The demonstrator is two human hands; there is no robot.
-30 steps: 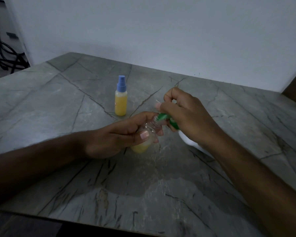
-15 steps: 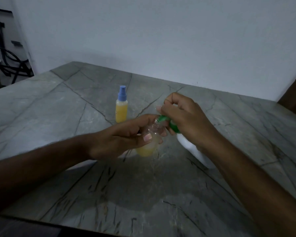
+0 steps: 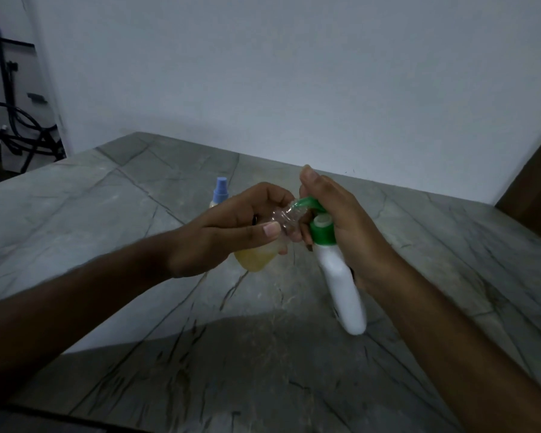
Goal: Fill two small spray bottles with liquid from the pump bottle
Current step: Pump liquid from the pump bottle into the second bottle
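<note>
Green plastic of the pump head [image 3: 306, 203] sits under the right hand [image 3: 341, 226], whose grip is closed around the neck of the white pump bottle [image 3: 341, 285], with the thumb raised above the pump top. The nozzle tip is at the open mouth of the clear spray bottle [image 3: 263, 248], which the left hand [image 3: 228, 232] grasps around its body and tilts toward the nozzle. This bottle shows yellow liquid only in its lower part, so I judge it about half filled and the filling not finished; its cap is not in sight. Behind the left hand, the other spray bottle [image 3: 221, 190] stands on the grey stone surface [image 3: 107, 214] with its blue cap on, so this one seems already done. Compared with half a second ago, both hands and both bottles are lifted higher, the white bottle is now mostly visible and leans with its base toward the person, and the capped bottle is now partly hidden behind the left hand.
</note>
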